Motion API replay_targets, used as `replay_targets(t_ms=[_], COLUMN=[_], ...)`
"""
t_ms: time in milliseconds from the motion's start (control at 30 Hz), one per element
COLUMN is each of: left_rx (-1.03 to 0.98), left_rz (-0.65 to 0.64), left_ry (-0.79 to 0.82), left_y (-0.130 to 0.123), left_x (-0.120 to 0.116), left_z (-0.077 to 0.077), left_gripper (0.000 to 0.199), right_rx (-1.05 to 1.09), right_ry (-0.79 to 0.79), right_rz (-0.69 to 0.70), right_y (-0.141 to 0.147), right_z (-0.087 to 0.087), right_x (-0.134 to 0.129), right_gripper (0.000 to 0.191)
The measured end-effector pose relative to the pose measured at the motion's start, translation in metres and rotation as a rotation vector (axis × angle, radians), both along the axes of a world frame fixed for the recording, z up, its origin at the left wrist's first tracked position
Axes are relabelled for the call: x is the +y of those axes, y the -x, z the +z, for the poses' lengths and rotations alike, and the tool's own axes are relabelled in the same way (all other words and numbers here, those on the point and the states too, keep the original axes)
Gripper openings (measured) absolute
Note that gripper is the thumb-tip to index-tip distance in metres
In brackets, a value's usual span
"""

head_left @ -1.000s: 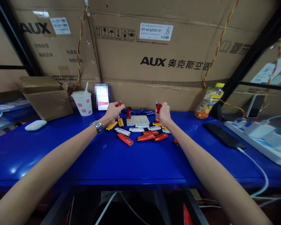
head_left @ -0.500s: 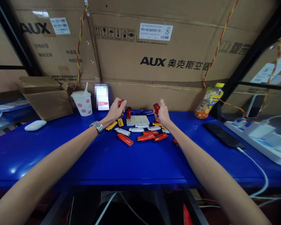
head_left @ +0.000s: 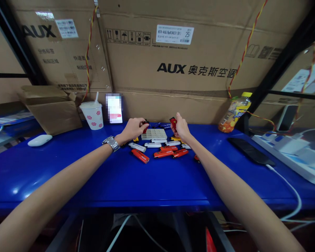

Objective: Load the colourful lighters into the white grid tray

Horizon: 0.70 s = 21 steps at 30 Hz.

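Left hand (head_left: 132, 128), fingers gripping a red lighter (head_left: 146, 125); right hand (head_left: 181, 128), fingers gripping a second red lighter (head_left: 173, 122); both near a white tray (head_left: 150, 134), center of the blue counter (head_left: 68, 168).

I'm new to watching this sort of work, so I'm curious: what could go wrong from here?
The red lighter in the left hand could slip and hit the white tray just below. If struck, the other red lighter in the right hand might endanger the cardboard cartons behind.
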<state>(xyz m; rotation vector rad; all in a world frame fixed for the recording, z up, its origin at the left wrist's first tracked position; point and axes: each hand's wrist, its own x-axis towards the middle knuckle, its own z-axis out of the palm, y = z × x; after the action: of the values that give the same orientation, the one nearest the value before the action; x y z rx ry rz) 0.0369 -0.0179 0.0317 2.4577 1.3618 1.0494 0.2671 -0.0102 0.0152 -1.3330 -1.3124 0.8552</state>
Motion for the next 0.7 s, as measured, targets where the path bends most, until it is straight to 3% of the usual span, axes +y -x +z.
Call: replay_targets(t_ms=[100, 267, 567, 700], left_rx=[0.059, 0.01, -0.148, -0.008], left_rz=[-0.005, 0.056, 0.014, 0.064], left_ry=[-0.051, -0.087, 0.056, -0.031], left_y=[0.004, 0.006, 0.012, 0.015], left_x=[0.004, 0.01, 0.014, 0.019], left_z=[-0.005, -0.01, -0.011, -0.015], left_gripper=[0.024, 0.022, 0.013, 0.016], right_rx=[-0.016, -0.079, -0.201, -0.189], right_ry=[0.013, 0.042, 0.03, 0.053], right_rz=[-0.073, -0.065, -0.026, 0.06], right_y=[-0.001, 0.001, 0.003, 0.005], right_z=[-0.001, 0.0, -0.001, 0.001], right_x=[0.001, -0.001, -0.002, -0.006], right_gripper=[0.063, 0.065, 0.068, 0.064])
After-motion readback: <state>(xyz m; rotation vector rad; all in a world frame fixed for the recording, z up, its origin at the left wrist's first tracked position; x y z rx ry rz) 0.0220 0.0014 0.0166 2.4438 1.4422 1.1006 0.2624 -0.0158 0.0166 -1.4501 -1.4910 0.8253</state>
